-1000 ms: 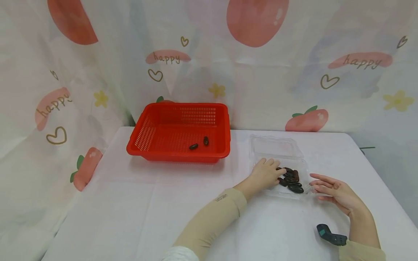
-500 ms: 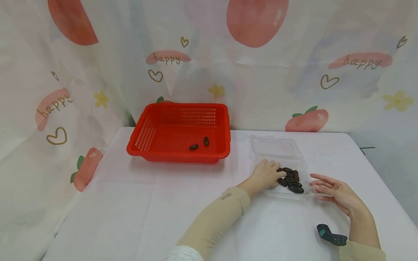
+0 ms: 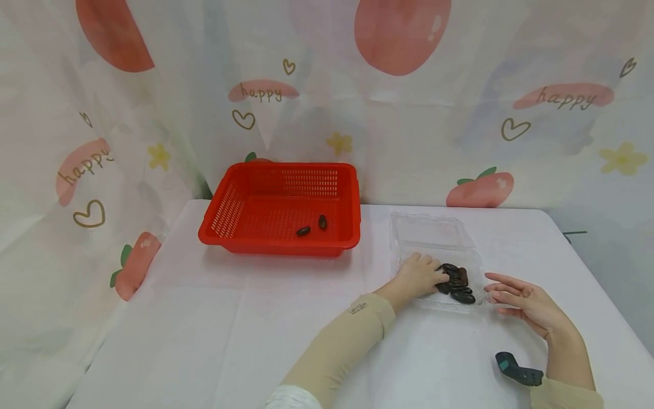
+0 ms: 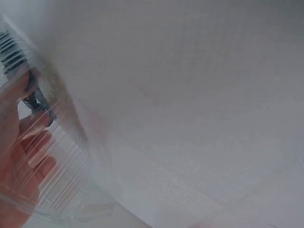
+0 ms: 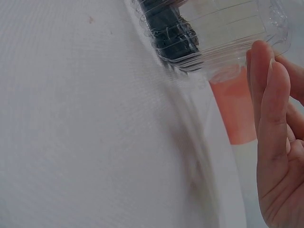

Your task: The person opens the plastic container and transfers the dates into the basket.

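Observation:
A clear plastic clamshell box (image 3: 432, 232) lies open on the white table, with several dark dates (image 3: 458, 284) heaped in its near half. My left hand (image 3: 438, 277) reaches into the box from the left, fingers curled onto the heap. Seen through the ribbed plastic, the left hand (image 4: 29, 116) pinches one dark date (image 4: 36, 100). My right hand (image 3: 491, 287) lies flat with straight fingers against the box's right rim. In the right wrist view the right hand's fingers (image 5: 273, 118) stand beside the box (image 5: 228, 28) and the dates (image 5: 168, 28).
A red slotted basket (image 3: 225, 210) stands at the back left of the table with two dates (image 3: 304, 230) on its floor. A small black and teal device (image 3: 517, 369) lies by my right wrist. A fruit-printed curtain hangs behind and to the left.
My left hand has slid a little to the right, further onto the heap of dates. The right hand has stayed in place.

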Action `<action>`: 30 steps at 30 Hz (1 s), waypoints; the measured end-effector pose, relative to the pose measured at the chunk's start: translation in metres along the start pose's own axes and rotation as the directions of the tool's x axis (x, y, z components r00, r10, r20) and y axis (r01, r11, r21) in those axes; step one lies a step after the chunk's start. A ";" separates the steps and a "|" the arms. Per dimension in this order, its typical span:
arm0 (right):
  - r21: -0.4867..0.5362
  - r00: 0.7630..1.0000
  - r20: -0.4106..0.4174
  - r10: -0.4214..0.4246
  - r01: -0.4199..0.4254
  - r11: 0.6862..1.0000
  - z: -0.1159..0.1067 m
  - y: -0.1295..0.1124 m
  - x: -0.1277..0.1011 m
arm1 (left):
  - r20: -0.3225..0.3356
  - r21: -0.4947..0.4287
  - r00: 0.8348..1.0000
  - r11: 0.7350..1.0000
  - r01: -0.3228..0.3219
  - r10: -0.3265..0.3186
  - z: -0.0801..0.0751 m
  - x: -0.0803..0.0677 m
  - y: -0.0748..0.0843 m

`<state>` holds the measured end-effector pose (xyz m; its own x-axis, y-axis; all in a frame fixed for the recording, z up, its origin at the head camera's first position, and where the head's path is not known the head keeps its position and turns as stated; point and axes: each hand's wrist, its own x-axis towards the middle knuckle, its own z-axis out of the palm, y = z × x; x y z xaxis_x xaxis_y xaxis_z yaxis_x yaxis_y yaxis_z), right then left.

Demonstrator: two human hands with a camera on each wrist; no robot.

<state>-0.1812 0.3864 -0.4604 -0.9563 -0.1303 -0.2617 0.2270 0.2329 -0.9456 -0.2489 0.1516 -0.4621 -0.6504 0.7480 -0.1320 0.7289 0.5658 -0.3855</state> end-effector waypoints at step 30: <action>0.043 0.999 0.027 -0.042 0.041 0.998 0.000 0.003 0.000 | -0.131 -0.091 0.990 0.995 0.038 -0.050 -0.008 -0.001 -0.014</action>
<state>-0.1801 0.3870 -0.4628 -0.9598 -0.1659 -0.2264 0.1951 0.1857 -0.9630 -0.2568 0.1456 -0.4493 -0.6523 0.7579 0.0078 0.7201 0.6228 -0.3058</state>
